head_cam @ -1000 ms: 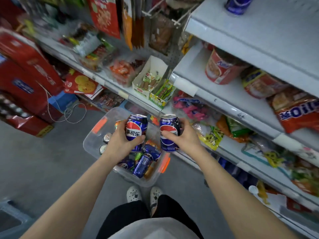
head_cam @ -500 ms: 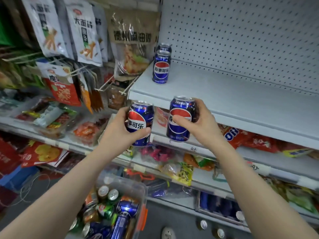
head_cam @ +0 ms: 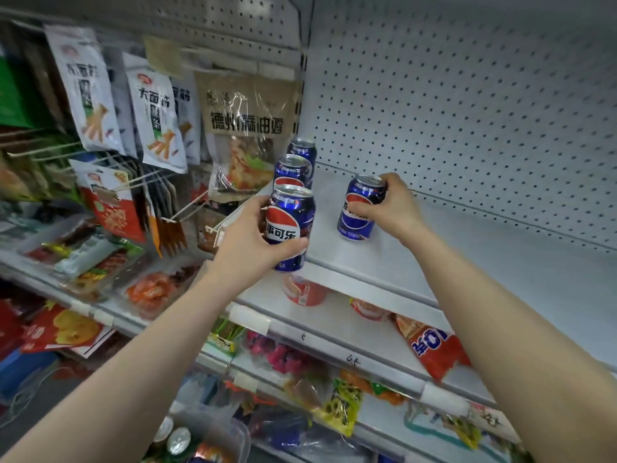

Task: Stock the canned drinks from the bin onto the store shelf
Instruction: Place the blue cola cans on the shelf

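Your left hand (head_cam: 253,235) grips a blue cola can (head_cam: 291,225) upright at the front lip of the white metal shelf (head_cam: 434,262), two standing blue cans (head_cam: 293,170) just beyond it, while your right hand (head_cam: 392,208) clasps a second blue cola can (head_cam: 360,212) upright, deeper in and rightward.

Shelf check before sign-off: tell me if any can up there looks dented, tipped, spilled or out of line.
Nothing stands out. Two back cans stand upright at the shelf's left end; left hand grips the front can, right hand the right can; neither looks dented. No spill shows.
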The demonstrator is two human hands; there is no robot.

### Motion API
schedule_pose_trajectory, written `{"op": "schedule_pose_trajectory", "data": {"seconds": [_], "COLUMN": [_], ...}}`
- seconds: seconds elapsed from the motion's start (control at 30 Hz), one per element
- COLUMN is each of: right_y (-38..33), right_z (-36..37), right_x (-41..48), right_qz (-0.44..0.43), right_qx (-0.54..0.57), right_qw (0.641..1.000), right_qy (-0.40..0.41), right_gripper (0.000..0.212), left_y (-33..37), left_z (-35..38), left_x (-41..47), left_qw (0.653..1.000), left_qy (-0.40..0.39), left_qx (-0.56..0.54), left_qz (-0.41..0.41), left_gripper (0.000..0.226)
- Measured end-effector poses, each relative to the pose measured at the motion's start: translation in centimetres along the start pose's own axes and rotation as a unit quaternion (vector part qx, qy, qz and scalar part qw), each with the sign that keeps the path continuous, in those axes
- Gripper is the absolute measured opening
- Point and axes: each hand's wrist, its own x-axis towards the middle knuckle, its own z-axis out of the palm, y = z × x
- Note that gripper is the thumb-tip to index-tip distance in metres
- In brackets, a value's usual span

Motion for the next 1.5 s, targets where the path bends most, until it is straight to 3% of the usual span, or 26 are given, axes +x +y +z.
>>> {"op": "schedule_pose_trajectory", "data": {"seconds": [0.37,0.63,0.73,0.8,0.9,1.07,1.13,1.2,1.3,1.5], "right_y": [1.0,1.0,-0.4,-1.6,-2.5,-2.1,-1.4,-0.8,-0.5,-1.1], "right_z": [3.3,3.4,2.0,1.3,0.9,-0.1,-0.4,-0.6,-0.4,1.2], "right_x": [9.4,9.9,6.8,3.9,0.5,0.4,1.1,1.8,2.6,3.7], "right_qz": [-0.043,-0.068,-0.16,-0.187,-0.163,-0.165,-0.159,-0.162,-0.158,-0.172], "right_qx": [-0.023,-0.081,-0.082,-0.047,0.028,-0.001,-0.023,-0.039,-0.047,-0.086], "right_qw": [0.998,0.993,0.983,0.981,0.974,0.976,0.979,0.978,0.979,0.976], "right_qy": [-0.034,-0.052,0.021,-0.026,-0.157,-0.144,-0.128,-0.123,-0.117,-0.103], "right_gripper": [0.065,0.083,0.056,0.036,0.035,0.035,0.039,0.041,0.042,0.04], "left_y": [-0.4,-0.5,-0.5,-0.5,-0.5,-0.4,-0.3,-0.7,-1.9,-3.7], "left_z": [2.2,3.0,3.9,4.8,6.4,8.0,7.3,6.0,4.4,4.1], "left_x": [3.4,3.9,4.2,4.6,5.3,6.3,6.7,7.4,9.3,12.4], "left_qw": [0.999,0.999,1.0,1.0,1.0,0.998,0.993,0.977,0.953,0.959], "left_qy": [0.042,0.022,0.0,-0.01,-0.017,-0.03,0.003,0.085,0.189,0.164], "left_qx": [0.005,0.022,0.006,0.003,-0.009,0.032,0.072,0.134,0.197,0.222], "left_qz": [-0.033,-0.028,-0.023,-0.013,0.008,0.055,0.096,0.14,0.131,0.069], "left_gripper": [0.081,0.074,0.081,0.083,0.083,0.077,0.071,0.062,0.061,0.073]}}
